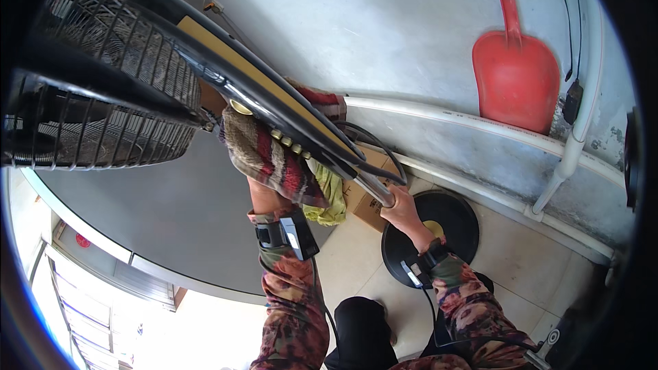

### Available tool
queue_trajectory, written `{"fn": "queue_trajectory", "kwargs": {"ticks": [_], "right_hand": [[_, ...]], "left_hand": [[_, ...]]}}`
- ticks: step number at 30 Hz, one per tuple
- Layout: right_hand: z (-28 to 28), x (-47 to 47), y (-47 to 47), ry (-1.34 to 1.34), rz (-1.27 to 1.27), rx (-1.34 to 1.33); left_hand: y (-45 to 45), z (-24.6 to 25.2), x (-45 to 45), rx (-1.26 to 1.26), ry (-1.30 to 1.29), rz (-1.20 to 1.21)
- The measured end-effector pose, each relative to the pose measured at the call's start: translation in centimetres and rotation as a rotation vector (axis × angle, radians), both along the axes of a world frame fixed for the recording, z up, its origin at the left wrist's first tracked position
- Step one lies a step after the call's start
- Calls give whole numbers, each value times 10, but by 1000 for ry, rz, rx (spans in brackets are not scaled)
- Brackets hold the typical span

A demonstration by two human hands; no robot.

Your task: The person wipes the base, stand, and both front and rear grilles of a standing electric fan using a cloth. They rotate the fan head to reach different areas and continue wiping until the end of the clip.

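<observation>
A black pedestal fan with a gold strip on its control column (267,97) leans across the view. Its dusty wire grille (118,61) is at the upper left. My right hand (403,211) is closed around the fan's metal pole (374,188), above its round black base (460,221) on the floor. A striped towel (267,154) covers my left hand, with only the wrist (264,199) showing below it. The towel lies against the column, and part of it shows on the column's far side. My left fingers are hidden.
A red dustpan (516,79) stands against the wall above a white pipe (462,121). Behind the pole are a cardboard box (367,203) and a yellow-green cloth (329,195). A grey panel (169,216) lies left of my arms. A black cable (393,151) loops near the column.
</observation>
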State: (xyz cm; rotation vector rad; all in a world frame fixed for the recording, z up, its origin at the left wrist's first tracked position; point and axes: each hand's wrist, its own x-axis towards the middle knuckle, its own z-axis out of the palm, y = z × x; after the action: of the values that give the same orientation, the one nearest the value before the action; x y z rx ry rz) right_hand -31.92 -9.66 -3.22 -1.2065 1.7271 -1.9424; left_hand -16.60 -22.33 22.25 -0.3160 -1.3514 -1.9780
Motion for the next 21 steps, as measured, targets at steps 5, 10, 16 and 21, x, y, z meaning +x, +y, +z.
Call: {"fn": "queue_trajectory", "kwargs": {"ticks": [5,10,16,21], "right_hand": [[-1,0,-4,19,-18,1],[-2,1,-2,45,-48,-36],[-4,0,-3,25,-39,-35],[-6,0,-6,23,-33,-46]], "left_hand": [[-19,-1,3,375,24,-176],[-18,9,-28,3,112,-59],[-15,9,-41,-262,195,363],[-25,-31,-31,-107,165,193]]}}
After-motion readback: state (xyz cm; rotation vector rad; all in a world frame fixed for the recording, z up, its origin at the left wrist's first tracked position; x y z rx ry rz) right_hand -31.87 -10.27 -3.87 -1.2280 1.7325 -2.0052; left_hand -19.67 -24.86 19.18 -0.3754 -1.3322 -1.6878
